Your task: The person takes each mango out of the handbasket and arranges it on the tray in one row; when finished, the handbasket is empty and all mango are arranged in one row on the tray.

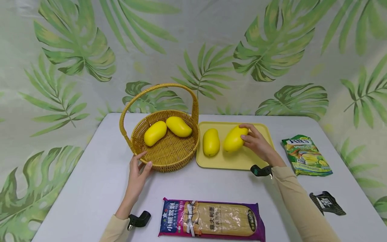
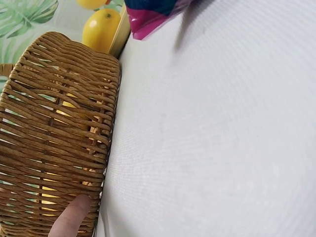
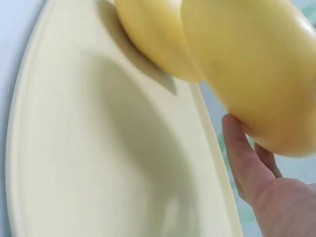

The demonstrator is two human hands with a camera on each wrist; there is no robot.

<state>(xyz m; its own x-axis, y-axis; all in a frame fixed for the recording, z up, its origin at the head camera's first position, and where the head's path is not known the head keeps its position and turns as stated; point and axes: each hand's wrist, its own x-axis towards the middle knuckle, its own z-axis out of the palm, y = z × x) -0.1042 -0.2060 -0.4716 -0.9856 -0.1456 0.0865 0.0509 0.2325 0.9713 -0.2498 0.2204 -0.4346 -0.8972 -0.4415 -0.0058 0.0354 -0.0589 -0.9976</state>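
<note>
White, finely textured tabletop (image 1: 90,191) fills the foreground, and nearest on it lies a long purple-and-blue plastic packet of pasta (image 1: 217,220), its length running left to right. Farther right, beyond the right sleeve, sits a crumpled black item with pale print (image 1: 329,203).

Past these, the left hand (image 1: 137,174) has its fingers loosely extended, touching the near-left side of a round, golden-brown woven basket (image 1: 173,166) with a tall arched handle (image 1: 160,86). At right, a green candy bag marked FOX'S (image 1: 306,156) lies beside a pale yellow rectangular tray (image 1: 217,163).

Over that tray the right hand (image 1: 257,144) pinches a smooth yellow mango-shaped fruit (image 1: 233,140) by its right end — raised clear, its shadow falling below. Its long axis slants: one end points near-left, the other far-right, into the fingers. Just left, a second yellow fruit (image 1: 211,143) rests on the tray, pointing almost straight away from the person.

Inside the basket, two more yellow fruits lie angled — the left one (image 1: 155,133) running near-left to far-right, the right one (image 1: 179,127) far-left to near-right. Behind everything hangs a pale backdrop with green leaves (image 1: 208,72).
</note>
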